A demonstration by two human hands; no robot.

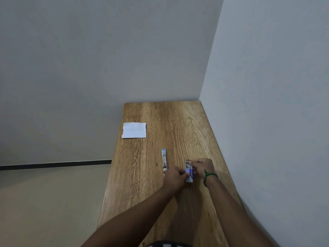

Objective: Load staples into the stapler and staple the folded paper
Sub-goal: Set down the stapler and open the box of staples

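Note:
A small blue and white staple box is held just above the wooden table, its far end open with silver staples showing. My left hand grips the box's near left side. My right hand pinches it from the right, a green band on that wrist. The stapler lies flat on the table to the left of my hands, opened out lengthwise, its blue tip pointing away. The folded white paper lies at the table's far left edge.
The table is narrow and runs away from me. A wall runs close along its right edge, and another wall stands at the far end. The left side drops to the floor.

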